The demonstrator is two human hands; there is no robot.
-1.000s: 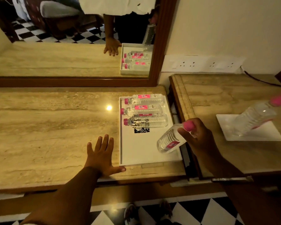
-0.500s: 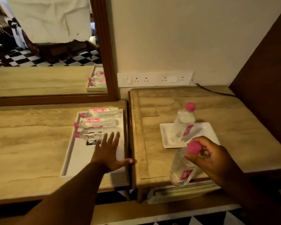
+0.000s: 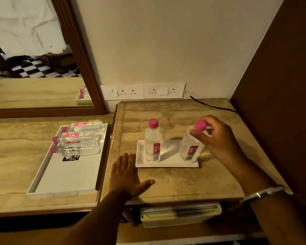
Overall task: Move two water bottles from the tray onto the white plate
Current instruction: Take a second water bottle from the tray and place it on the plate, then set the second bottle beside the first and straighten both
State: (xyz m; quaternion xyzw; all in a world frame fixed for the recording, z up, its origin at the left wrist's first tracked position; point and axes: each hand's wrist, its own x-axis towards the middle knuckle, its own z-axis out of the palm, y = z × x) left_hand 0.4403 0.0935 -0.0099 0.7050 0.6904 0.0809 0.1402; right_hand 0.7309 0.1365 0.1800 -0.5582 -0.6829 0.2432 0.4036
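A white plate (image 3: 170,160) lies on the right-hand stone table. One pink-capped water bottle (image 3: 153,145) stands upright on the plate's left part. A second water bottle (image 3: 191,147) rests slightly tilted on the plate's right end, and my right hand (image 3: 217,138) grips it around the neck just below the pink cap. My left hand (image 3: 126,174) lies flat and open on the table, just left of the plate. The white tray (image 3: 67,177) sits on the left counter with three bottles (image 3: 78,137) lying on their sides at its far end.
A wood-framed mirror (image 3: 34,55) stands behind the left counter. A socket strip (image 3: 142,91) is on the wall, with a black cable (image 3: 210,105) trailing over the table's back. A dark wooden panel (image 3: 281,103) walls off the right side.
My right hand carried the second bottle from the table's front edge up onto the plate's right end. My left hand moved off the tray onto the right table beside the plate.
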